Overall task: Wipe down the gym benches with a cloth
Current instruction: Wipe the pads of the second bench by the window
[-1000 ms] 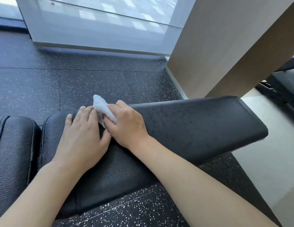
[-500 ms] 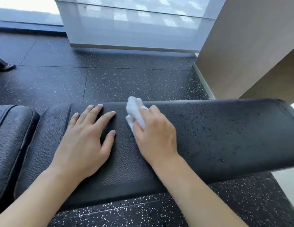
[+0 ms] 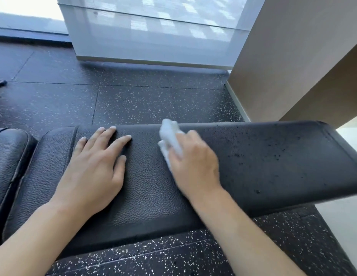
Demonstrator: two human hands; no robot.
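Head view
Counter: a black padded gym bench pad ran across the middle of the frame from left to right, its leather-grain top facing up.
Counter surface: the right part carried scattered dark specks; the part under the hands looked plain.
Second pad: another black cushion sat at the left edge of the frame, just beside the counter, with a seam gap between them.
Left hand: lay flat on the counter left of centre, fingers straight and spread, its grip released and holding nothing.
Right hand: sat at the centre of the frame, slightly blurred, its grip closed round the cloth, pressing it onto the counter.
Cloth: white and crumpled, it stuck out past the right hand's fingers toward the far edge of the counter, touching the pad.
Floor: dark rubber tiles with pale flecks, above and below the counter.
Window blind: pale, at the top centre.
Wall panel: beige, in the upper right.
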